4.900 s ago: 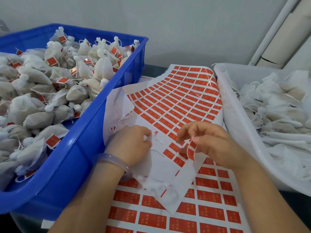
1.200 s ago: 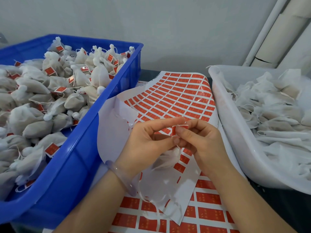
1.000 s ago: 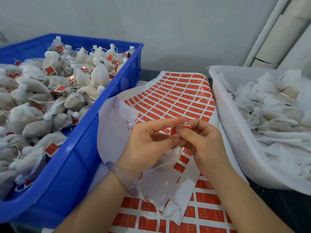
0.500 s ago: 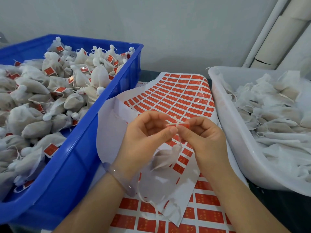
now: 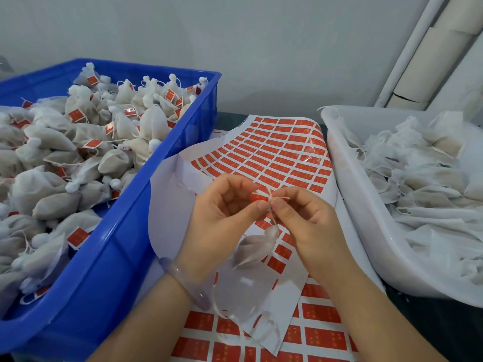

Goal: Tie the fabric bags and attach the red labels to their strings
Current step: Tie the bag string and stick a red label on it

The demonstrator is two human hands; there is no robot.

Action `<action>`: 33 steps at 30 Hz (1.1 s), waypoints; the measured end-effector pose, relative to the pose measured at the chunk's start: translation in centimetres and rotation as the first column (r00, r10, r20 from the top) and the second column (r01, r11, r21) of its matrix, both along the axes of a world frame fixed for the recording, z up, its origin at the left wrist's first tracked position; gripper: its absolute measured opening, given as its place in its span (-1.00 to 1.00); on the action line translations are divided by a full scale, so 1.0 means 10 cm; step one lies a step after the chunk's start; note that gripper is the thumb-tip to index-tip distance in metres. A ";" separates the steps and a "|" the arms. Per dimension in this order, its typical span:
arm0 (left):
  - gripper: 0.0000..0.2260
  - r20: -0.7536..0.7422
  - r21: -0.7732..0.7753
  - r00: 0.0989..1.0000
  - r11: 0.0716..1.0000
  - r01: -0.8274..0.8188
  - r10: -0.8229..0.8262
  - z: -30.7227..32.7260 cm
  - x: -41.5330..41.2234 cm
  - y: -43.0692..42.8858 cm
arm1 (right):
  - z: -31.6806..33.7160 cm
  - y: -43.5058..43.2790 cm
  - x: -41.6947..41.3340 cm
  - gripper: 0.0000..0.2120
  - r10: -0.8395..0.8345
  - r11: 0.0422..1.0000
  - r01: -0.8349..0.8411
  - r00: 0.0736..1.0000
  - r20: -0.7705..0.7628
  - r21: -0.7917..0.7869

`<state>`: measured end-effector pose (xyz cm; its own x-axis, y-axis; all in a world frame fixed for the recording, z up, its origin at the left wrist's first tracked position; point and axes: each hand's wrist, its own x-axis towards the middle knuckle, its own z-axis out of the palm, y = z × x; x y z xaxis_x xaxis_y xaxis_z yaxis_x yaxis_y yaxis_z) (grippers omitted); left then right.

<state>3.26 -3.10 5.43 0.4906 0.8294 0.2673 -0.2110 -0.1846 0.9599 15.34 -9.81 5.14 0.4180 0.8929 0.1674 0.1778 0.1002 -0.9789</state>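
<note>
One small white fabric bag (image 5: 254, 246) hangs at centre from its thin string (image 5: 272, 214), which the right hand (image 5: 308, 220) pinches. The left hand (image 5: 219, 215) pinches one red paper label (image 5: 259, 197) against it. Two label sheets (image 5: 282, 152) lie beneath, partly hidden. One blue plastic crate (image 5: 162, 205) sits at nine o'clock, one white plastic tub (image 5: 347, 199) at three.

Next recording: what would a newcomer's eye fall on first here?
At centre, the left hand pinches a small red label and the right hand the thin white string, a small white fabric bag dangling below. The deep blue plastic crate at left is heaped with tied, labelled bags; sheets of red labels lie underneath the hands.
</note>
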 end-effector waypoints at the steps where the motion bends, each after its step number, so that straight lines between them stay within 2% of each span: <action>1: -0.75 -0.019 0.015 0.999 0.999 -0.031 0.031 -0.01 0.01 0.00 | 0.00 0.00 0.00 -0.78 0.003 1.000 -0.003 1.000 0.000 0.006; 6: -0.75 -0.117 0.197 0.948 0.943 -0.269 0.295 -0.04 -0.01 0.01 | 0.00 0.01 0.00 -0.84 -0.005 0.999 0.005 1.000 0.000 0.051; 9: -0.82 -0.126 0.216 0.958 0.950 -0.226 0.257 -0.04 -0.03 0.00 | 0.02 0.00 -0.01 -0.85 -0.037 0.995 0.035 0.999 0.023 0.097; 12: -0.84 -0.110 0.145 0.979 0.977 -0.155 0.172 -0.03 -0.03 -0.01 | 0.03 0.00 -0.01 -0.79 -0.076 0.988 0.071 0.997 0.030 0.136; 15: -0.84 -0.082 0.080 0.990 0.991 -0.109 0.116 -0.02 -0.02 -0.02 | 0.03 -0.01 -0.01 -0.85 -0.115 0.981 0.104 0.992 0.057 0.164; 20: -0.86 -0.048 0.048 0.992 0.993 -0.111 0.113 -0.02 -0.01 -0.01 | 0.03 -0.01 -0.02 -0.90 -0.112 0.985 0.100 0.991 0.078 0.144; 28: -0.88 -0.027 0.092 0.992 0.989 -0.118 0.121 -0.01 0.01 -0.03 | 0.02 -0.01 -0.05 -0.89 -0.116 0.987 0.103 0.988 0.105 0.121; 33: -0.86 0.001 0.049 0.995 0.994 -0.098 0.098 -0.02 0.01 -0.03 | 0.03 -0.02 -0.03 -0.91 -0.118 0.986 0.106 0.989 0.091 0.125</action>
